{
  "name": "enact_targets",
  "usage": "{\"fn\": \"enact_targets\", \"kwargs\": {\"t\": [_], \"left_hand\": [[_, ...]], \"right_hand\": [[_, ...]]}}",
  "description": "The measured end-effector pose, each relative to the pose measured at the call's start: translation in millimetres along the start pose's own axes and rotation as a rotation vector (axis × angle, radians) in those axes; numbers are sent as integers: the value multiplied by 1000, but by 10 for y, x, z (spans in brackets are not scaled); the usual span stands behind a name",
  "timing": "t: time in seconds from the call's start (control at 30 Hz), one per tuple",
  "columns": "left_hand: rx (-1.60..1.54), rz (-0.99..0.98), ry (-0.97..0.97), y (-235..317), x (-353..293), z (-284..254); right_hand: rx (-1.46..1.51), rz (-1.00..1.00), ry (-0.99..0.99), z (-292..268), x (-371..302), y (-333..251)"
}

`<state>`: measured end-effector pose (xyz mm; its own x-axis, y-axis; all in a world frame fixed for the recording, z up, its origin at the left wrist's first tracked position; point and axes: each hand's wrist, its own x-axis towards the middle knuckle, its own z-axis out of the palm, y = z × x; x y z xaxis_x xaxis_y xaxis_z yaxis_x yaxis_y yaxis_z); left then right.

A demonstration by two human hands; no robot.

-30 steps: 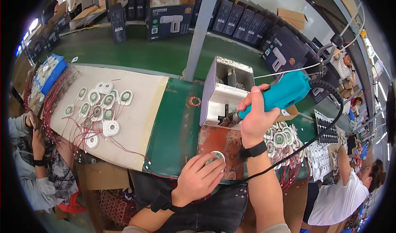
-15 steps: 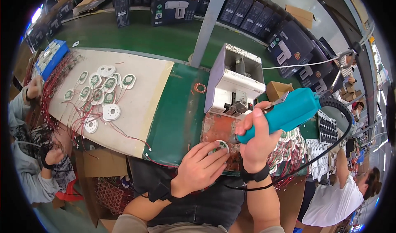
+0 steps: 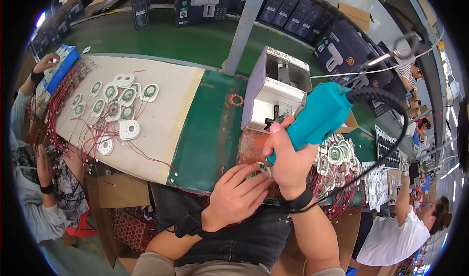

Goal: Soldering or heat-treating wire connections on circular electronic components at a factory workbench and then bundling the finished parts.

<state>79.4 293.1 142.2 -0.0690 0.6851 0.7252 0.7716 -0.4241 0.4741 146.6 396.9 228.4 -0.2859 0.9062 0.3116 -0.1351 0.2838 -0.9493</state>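
Note:
My right hand is wrapped round a teal electric screwdriver with a black coiled cord, its lower end pointing down and hidden behind my fingers. Beside it, my left hand keeps its fingers on a small white plastic piece with a green circuit board, steadying it on the orange-brown work patch. The fingers cover most of that piece. To the right lies a heap of similar white pieces with boards and red wires.
Behind my hands stands a white metal machine, open at the front. On the left, a pale board carries several wired pieces, and a copper-coloured ring lies on the green mat. Co-workers sit at both sides; one hand reaches into a blue tray.
My right hand and the screwdriver have shifted left, and the tool stands steeper over the piece. My left hand has barely moved. The left co-worker's hand has gone up to the blue tray.

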Motion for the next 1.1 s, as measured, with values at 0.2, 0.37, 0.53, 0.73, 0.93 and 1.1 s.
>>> {"fn": "enact_targets", "kwargs": {"t": [0.2,0.37,0.53,0.73,0.93,1.1], "left_hand": [[-11,-20,25,46,6,-12],[-40,-34,-12,32,-29,-56],[-110,-8,-82,132,43,-184],[16,-81,46,229,-145,-131],[-79,-25,118,479,-382,-82],[-339,64,244,597,-422,220]], "right_hand": [[87,69,-40,-38,8,-15],[23,114,45,-149,-182,-311],[76,71,226,-536,-583,-207],[-56,38,141,-679,-674,-122],[-355,80,144,-842,-1566,-49],[-43,351,0,-919,-1553,163]]}}
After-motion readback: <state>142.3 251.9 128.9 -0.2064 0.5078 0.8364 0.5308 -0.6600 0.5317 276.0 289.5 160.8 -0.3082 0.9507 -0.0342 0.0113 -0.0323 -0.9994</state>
